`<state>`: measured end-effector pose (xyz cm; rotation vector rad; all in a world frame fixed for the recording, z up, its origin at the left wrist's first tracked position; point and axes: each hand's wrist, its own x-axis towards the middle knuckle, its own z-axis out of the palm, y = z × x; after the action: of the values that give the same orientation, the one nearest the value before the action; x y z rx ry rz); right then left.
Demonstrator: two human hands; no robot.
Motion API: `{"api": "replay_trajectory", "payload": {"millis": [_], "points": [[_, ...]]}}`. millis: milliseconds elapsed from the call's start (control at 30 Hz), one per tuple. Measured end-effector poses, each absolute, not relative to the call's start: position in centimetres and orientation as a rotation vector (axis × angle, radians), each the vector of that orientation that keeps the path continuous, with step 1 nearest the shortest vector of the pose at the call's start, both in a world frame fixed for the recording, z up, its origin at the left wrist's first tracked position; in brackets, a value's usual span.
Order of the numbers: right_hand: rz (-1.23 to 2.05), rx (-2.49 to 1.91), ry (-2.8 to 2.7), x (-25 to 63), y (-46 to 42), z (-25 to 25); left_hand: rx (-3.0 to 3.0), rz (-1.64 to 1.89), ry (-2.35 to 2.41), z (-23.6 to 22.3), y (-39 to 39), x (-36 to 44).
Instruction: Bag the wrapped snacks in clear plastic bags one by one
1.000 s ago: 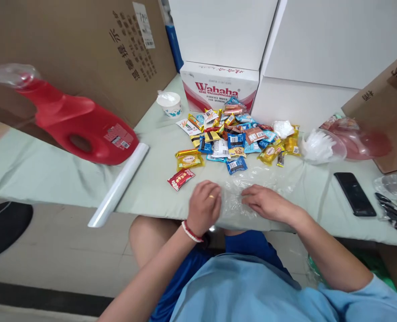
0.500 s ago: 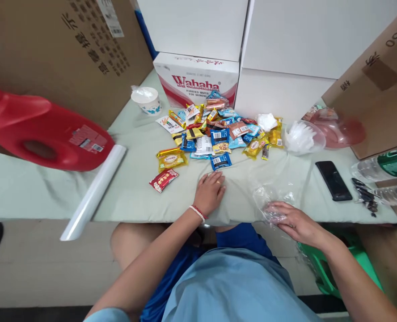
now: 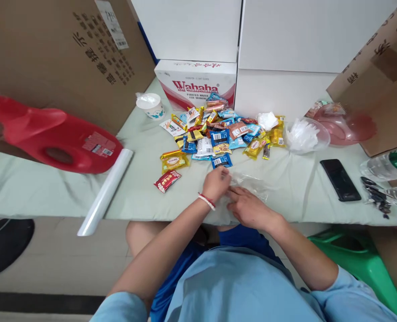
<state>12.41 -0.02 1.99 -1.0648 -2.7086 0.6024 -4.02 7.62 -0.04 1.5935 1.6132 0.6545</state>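
A clear plastic bag (image 3: 254,185) lies on the cloth in front of me, thin and crumpled, with part of it under my hands. My left hand (image 3: 216,184) is closed, its fingers curled on the left side of the bag, just below a blue snack packet (image 3: 221,160). From the right, my right hand (image 3: 250,208) meets it, thumb and fingers pinching the bag close to the left fingertips. Behind the hands is a pile of small wrapped snacks (image 3: 205,146). A red packet (image 3: 167,180) lies apart to the left, near a yellow packet (image 3: 175,164).
A red jug (image 3: 61,138) and a white roll (image 3: 106,192) lie left. Behind stand a paper cup (image 3: 155,110) and a Wahaha carton (image 3: 198,82). Rightward are a bowl of white plastic (image 3: 304,136), a phone (image 3: 340,180) and bottles (image 3: 386,167). A green stool (image 3: 369,264) stands below.
My right hand has brought the plastic bag leftward to my left hand. The left hand, flat on the cloth before, has curled closed at the bag. The view has shifted slightly.
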Motion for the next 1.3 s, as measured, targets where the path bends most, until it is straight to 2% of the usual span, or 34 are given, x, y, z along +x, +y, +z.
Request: {"api": "replay_trajectory", "payload": {"millis": [133, 300, 367, 467, 567, 667, 800, 967, 1133, 1300], "points": [[0.608, -0.894, -2.685, 12.9, -0.8, 1.6, 1.165, 0.854, 1.754, -1.0, 8.6, -9.1], [0.727, -0.823, -2.578, 14.4, -2.5, 0.0, 1.025, 0.875, 1.903, -1.6, 7.1, -12.8], [0.787, -0.822, -2.559, 14.6, -3.1, -0.5, 1.170, 0.941, 2.036, -1.3, 5.8, -12.9], [0.875, -0.847, -2.541, 14.7, -3.5, -0.8, 1.834, 1.021, 2.105, -0.4, 3.6, -12.2], [0.968, -0.882, -2.551, 14.7, -3.6, -0.8, 2.490, 0.797, 1.594, 0.3, 1.8, -11.4], [0.957, -0.908, -2.547, 15.0, -3.4, -0.7, 2.687, 0.506, 1.247, 0.5, 1.3, -11.4], [0.930, -0.847, -2.537, 15.9, -3.2, -0.2, 2.555, 0.308, 1.497, 0.1, 2.0, -12.7], [1.109, -0.829, -2.539, 18.3, -3.3, 1.5, 2.165, 0.256, 1.695, 0.2, 2.4, -13.8], [1.313, -0.847, -2.547, 21.5, -3.8, 3.1, 2.095, 0.186, 1.753, 1.0, 1.9, -12.6], [1.352, -1.162, -2.317, 22.5, -3.6, 3.3, 2.150, 0.030, 1.664, 0.7, 1.5, -12.7]]}}
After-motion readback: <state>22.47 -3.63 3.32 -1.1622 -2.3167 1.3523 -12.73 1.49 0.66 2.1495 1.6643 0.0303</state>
